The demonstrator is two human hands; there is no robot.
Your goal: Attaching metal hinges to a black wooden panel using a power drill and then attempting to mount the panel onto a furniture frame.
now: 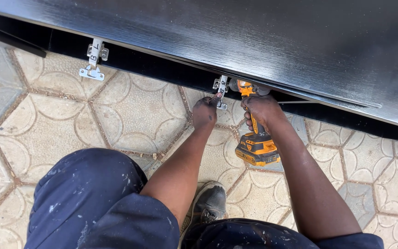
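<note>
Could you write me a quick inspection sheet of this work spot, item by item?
Surface: patterned paving tiles, dusty.
Job's things: black glossy panel lying flat; metal hinge at its edge; orange cordless drill aimed at that hinge.
Clutter: nothing seen.
Grippers: left hand fingers on the hinge; right hand closed round the drill's handle.
Cables: nothing seen.
Surroundings: second hinge further left; the person's blue paint-flecked trousers and grey shoe.
</note>
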